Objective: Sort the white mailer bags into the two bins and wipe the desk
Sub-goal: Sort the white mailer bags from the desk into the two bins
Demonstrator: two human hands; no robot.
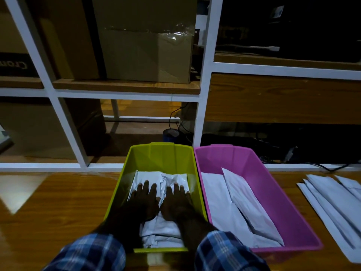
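Wooden desk (48,202) carries two bins side by side: a green bin (162,153) and a pink bin (293,218). Both hands, left hand (144,200) and right hand (176,202), lie flat with fingers spread, pressing crumpled white mailer bags (162,231) inside the green one. Perhaps two bags (244,202) lie in the pink bin; a loose stack (332,196) waits at right. Shelving (125,94) holds a cardboard box (146,45).

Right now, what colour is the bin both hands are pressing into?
Lime green bin, seen in the head view; the left hand and right hand press flat on its bags.
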